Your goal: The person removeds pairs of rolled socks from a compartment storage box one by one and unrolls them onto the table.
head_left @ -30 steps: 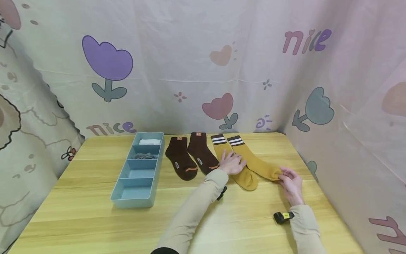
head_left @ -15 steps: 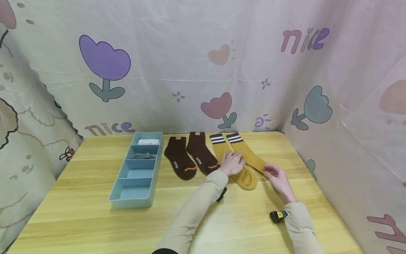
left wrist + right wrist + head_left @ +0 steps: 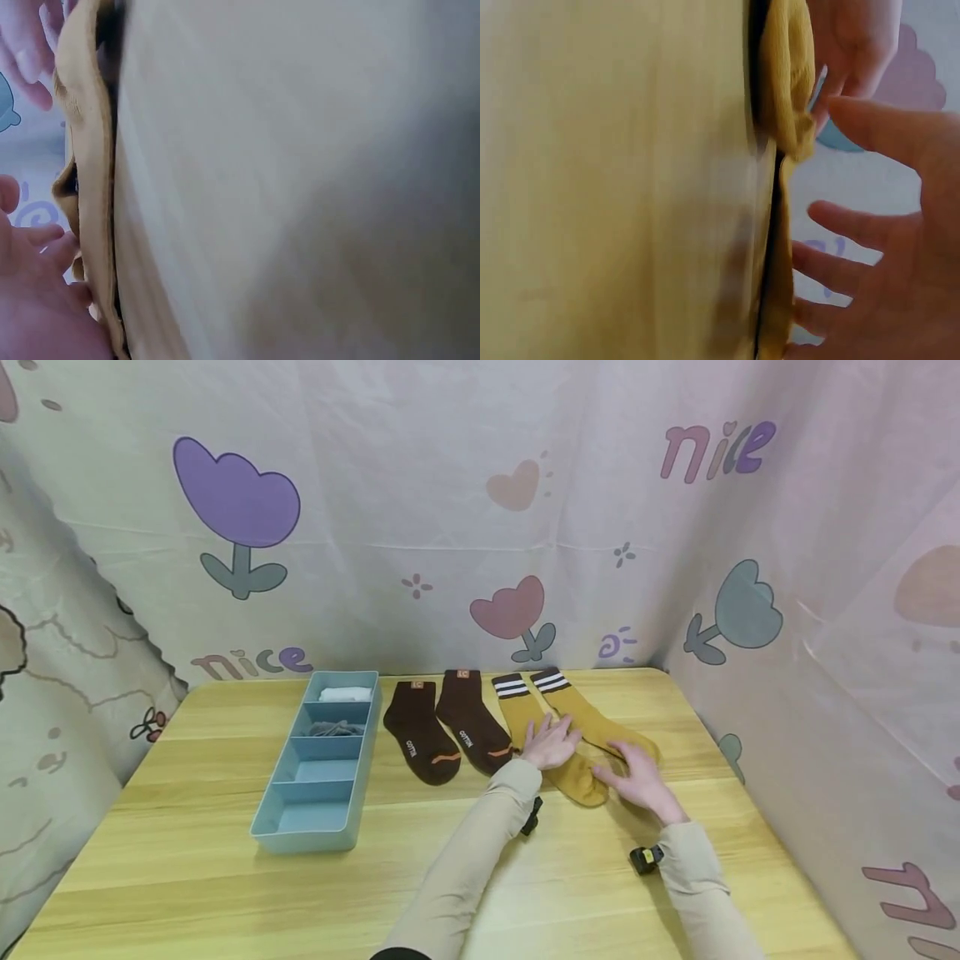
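Two mustard-yellow socks with dark cuffs and white stripes lie flat side by side on the table. My left hand (image 3: 551, 745) rests with spread fingers on the middle of the left yellow sock (image 3: 583, 782). Over the foot of the right yellow sock (image 3: 588, 717) is my right hand (image 3: 637, 778), fingers extended and thumb out toward the left sock's toe. In the right wrist view, the right hand's fingertips (image 3: 806, 255) are right at the sock's edge, with no cloth gripped. The left wrist view has the left hand (image 3: 41, 292) low on the left, against the yellow cloth.
Left of the yellow socks lie two dark brown socks (image 3: 420, 735) with orange toe marks. Farther left stands a blue divided box (image 3: 358, 777); a white cloth (image 3: 345, 694) and a grey cloth (image 3: 336, 728) sit in its back compartments. A printed curtain (image 3: 420, 510) hangs behind the table.
My right hand has let go of the right yellow sock's toe and moved left along its foot, its fingers now spread. The left hand stays on the left yellow sock.
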A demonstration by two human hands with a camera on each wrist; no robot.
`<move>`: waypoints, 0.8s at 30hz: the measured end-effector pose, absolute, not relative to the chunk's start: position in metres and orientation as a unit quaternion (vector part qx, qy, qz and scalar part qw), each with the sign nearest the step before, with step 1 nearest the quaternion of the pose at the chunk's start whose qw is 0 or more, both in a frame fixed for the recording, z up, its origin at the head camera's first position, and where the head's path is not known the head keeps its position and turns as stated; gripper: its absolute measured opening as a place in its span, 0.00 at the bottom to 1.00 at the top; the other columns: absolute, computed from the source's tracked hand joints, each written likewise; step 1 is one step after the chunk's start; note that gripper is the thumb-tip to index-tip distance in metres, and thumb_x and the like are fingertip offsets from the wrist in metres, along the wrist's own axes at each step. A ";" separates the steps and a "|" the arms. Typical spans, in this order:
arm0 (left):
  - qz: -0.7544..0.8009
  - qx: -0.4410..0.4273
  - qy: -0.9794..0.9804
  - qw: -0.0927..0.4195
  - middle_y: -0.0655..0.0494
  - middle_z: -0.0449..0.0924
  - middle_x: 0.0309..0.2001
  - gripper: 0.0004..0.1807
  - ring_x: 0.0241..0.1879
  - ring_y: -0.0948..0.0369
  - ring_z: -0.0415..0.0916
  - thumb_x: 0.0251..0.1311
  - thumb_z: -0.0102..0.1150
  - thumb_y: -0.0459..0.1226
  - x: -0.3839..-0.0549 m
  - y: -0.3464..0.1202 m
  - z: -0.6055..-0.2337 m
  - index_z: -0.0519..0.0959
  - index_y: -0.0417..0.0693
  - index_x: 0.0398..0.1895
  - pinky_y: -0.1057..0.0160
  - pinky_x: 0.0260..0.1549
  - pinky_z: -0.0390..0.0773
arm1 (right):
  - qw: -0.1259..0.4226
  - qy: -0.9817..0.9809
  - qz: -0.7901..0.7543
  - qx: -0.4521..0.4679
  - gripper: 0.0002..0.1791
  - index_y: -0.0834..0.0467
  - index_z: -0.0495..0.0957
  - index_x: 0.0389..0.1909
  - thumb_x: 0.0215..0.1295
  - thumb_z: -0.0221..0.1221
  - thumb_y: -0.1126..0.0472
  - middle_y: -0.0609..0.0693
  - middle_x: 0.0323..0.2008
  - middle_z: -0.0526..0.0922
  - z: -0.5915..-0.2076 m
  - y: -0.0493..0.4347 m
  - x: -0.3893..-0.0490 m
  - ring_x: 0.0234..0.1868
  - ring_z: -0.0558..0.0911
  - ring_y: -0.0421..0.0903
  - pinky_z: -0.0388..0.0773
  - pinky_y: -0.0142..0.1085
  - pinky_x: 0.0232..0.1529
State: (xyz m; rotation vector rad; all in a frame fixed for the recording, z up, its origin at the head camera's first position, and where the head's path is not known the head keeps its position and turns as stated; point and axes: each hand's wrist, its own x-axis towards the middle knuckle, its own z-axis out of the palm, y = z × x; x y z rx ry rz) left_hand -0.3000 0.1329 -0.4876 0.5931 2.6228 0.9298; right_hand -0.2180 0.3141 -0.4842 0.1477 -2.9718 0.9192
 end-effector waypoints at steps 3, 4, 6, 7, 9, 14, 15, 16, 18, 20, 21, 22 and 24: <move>0.338 0.206 0.907 0.143 0.58 0.57 0.79 0.31 0.82 0.54 0.42 0.79 0.26 0.52 -0.302 0.130 -0.487 0.56 0.55 0.80 0.48 0.80 0.33 | 0.020 -0.964 0.257 0.062 0.38 0.70 0.66 0.68 0.65 0.63 0.50 0.74 0.66 0.70 -0.486 0.310 -0.217 0.69 0.65 0.74 0.56 0.69 0.70; 0.344 0.207 0.905 0.141 0.57 0.58 0.79 0.31 0.82 0.54 0.43 0.79 0.25 0.51 -0.303 0.129 -0.487 0.57 0.54 0.79 0.48 0.80 0.35 | 0.019 -0.966 0.249 0.064 0.38 0.69 0.67 0.68 0.64 0.64 0.51 0.74 0.67 0.69 -0.487 0.310 -0.217 0.69 0.64 0.74 0.56 0.69 0.70; 0.355 0.209 0.900 0.140 0.55 0.59 0.79 0.31 0.81 0.53 0.45 0.79 0.25 0.50 -0.305 0.125 -0.486 0.57 0.53 0.79 0.47 0.80 0.38 | 0.017 -0.968 0.242 0.067 0.38 0.68 0.67 0.68 0.62 0.65 0.52 0.74 0.67 0.68 -0.487 0.311 -0.217 0.69 0.64 0.75 0.56 0.70 0.69; 0.358 0.211 0.899 0.138 0.55 0.59 0.79 0.31 0.81 0.52 0.47 0.79 0.25 0.50 -0.306 0.123 -0.485 0.58 0.52 0.79 0.47 0.80 0.40 | 0.017 -0.968 0.239 0.071 0.38 0.69 0.67 0.68 0.62 0.66 0.53 0.74 0.66 0.69 -0.488 0.312 -0.218 0.68 0.65 0.75 0.57 0.70 0.69; 0.364 0.215 0.895 0.142 0.54 0.59 0.79 0.31 0.81 0.51 0.48 0.79 0.25 0.49 -0.307 0.119 -0.484 0.57 0.50 0.79 0.46 0.80 0.41 | 0.014 -0.967 0.241 0.079 0.37 0.69 0.67 0.67 0.61 0.66 0.56 0.75 0.66 0.69 -0.488 0.314 -0.220 0.67 0.66 0.75 0.59 0.69 0.68; 0.369 0.225 0.887 0.162 0.54 0.54 0.80 0.33 0.81 0.51 0.46 0.79 0.23 0.52 -0.309 0.116 -0.483 0.50 0.51 0.81 0.47 0.80 0.37 | -0.011 -0.954 0.289 0.081 0.35 0.73 0.66 0.67 0.62 0.65 0.63 0.76 0.66 0.67 -0.486 0.325 -0.224 0.68 0.65 0.75 0.60 0.67 0.69; 0.368 0.226 0.886 0.166 0.54 0.53 0.81 0.33 0.81 0.51 0.45 0.79 0.23 0.53 -0.310 0.116 -0.482 0.49 0.51 0.81 0.47 0.80 0.37 | -0.014 -0.951 0.298 0.077 0.35 0.73 0.65 0.67 0.62 0.64 0.64 0.76 0.66 0.67 -0.486 0.327 -0.225 0.68 0.64 0.75 0.60 0.67 0.70; 0.367 0.228 0.886 0.170 0.54 0.52 0.81 0.34 0.82 0.51 0.44 0.79 0.22 0.54 -0.310 0.116 -0.482 0.48 0.52 0.82 0.46 0.80 0.36 | -0.016 -0.950 0.304 0.071 0.34 0.73 0.65 0.67 0.63 0.64 0.64 0.76 0.67 0.67 -0.486 0.329 -0.226 0.68 0.64 0.75 0.60 0.66 0.70; 0.366 0.231 0.884 0.176 0.54 0.50 0.81 0.35 0.82 0.51 0.42 0.78 0.21 0.55 -0.311 0.117 -0.481 0.47 0.52 0.82 0.46 0.80 0.35 | -0.015 -0.948 0.311 0.060 0.34 0.73 0.64 0.68 0.64 0.63 0.65 0.76 0.67 0.66 -0.487 0.332 -0.228 0.69 0.64 0.75 0.60 0.66 0.70; 0.371 0.233 0.881 0.179 0.55 0.49 0.82 0.35 0.82 0.50 0.41 0.78 0.22 0.55 -0.312 0.118 -0.480 0.46 0.52 0.82 0.45 0.80 0.34 | -0.012 -0.950 0.307 0.056 0.34 0.73 0.64 0.68 0.65 0.63 0.64 0.76 0.67 0.66 -0.487 0.335 -0.230 0.69 0.64 0.75 0.60 0.66 0.70; 0.375 0.234 0.879 0.180 0.55 0.49 0.82 0.35 0.82 0.50 0.41 0.77 0.22 0.55 -0.313 0.119 -0.480 0.47 0.52 0.82 0.45 0.80 0.33 | -0.012 -0.951 0.302 0.058 0.34 0.74 0.64 0.68 0.65 0.62 0.64 0.76 0.67 0.66 -0.487 0.337 -0.230 0.69 0.64 0.75 0.60 0.66 0.70; 0.381 0.234 0.875 0.182 0.55 0.49 0.82 0.35 0.82 0.49 0.40 0.77 0.23 0.55 -0.314 0.119 -0.480 0.47 0.52 0.82 0.45 0.80 0.33 | -0.014 -0.953 0.297 0.062 0.34 0.74 0.63 0.68 0.65 0.62 0.64 0.76 0.67 0.66 -0.487 0.338 -0.232 0.69 0.64 0.75 0.60 0.66 0.70; 0.391 0.236 0.871 0.184 0.55 0.50 0.81 0.35 0.82 0.49 0.40 0.77 0.25 0.54 -0.315 0.120 -0.480 0.47 0.51 0.82 0.44 0.80 0.32 | -0.021 -0.955 0.288 0.067 0.34 0.74 0.62 0.69 0.66 0.61 0.63 0.77 0.68 0.64 -0.487 0.340 -0.234 0.70 0.61 0.76 0.58 0.67 0.71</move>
